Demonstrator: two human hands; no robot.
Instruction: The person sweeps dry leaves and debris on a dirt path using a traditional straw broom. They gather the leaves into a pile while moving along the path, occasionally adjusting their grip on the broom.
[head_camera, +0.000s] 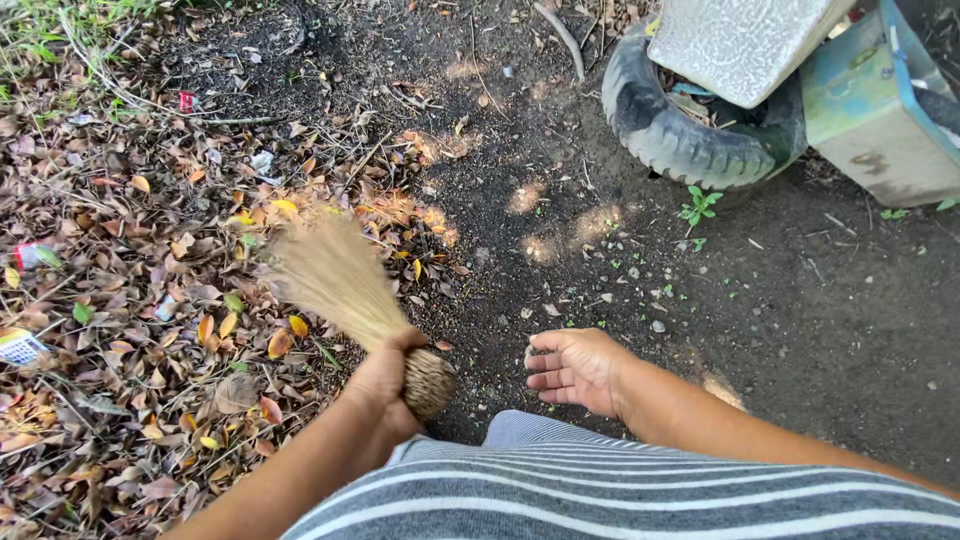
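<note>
Here the left hand (385, 375) is gripping a broom (345, 290) over leaves (150, 300). The right hand (575, 368) is hanging open, holding nothing.

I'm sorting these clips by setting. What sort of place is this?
Probably an outdoor yard: bare dark soil, a spread of dry fallen leaves, and an old tyre lying on the ground. The left hand grips a stick broom.
</note>
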